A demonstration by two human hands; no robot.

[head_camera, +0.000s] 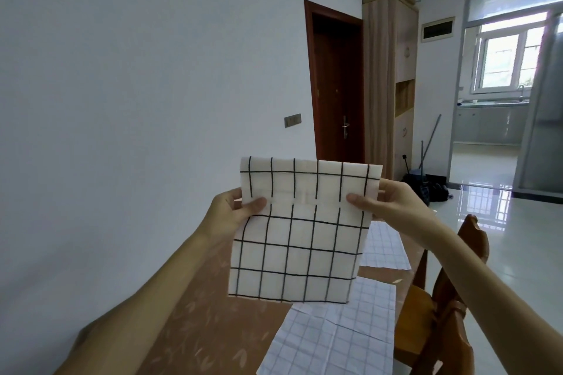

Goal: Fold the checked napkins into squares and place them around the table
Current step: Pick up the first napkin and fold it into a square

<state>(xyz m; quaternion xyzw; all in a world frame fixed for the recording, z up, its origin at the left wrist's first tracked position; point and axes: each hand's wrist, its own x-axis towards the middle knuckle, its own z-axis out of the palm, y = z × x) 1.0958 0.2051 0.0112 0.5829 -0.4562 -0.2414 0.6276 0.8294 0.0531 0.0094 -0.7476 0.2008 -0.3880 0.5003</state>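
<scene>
Fingers (257,203) of left hand (230,212) and right hand (388,201) clamped on checked napkin (297,253) sides; I see it above table (210,316).

Daylight's thrown in from window (504,64) upper rt; glare's caught on floor (487,201), rt; edges bent by wide-angle lens.

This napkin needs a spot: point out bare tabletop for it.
Bare table runs along the wall side, left of the near fine-checked napkin. The chair side is crowded: that napkin and the far fine-checked napkin fill it, only a narrow strip between.
</scene>
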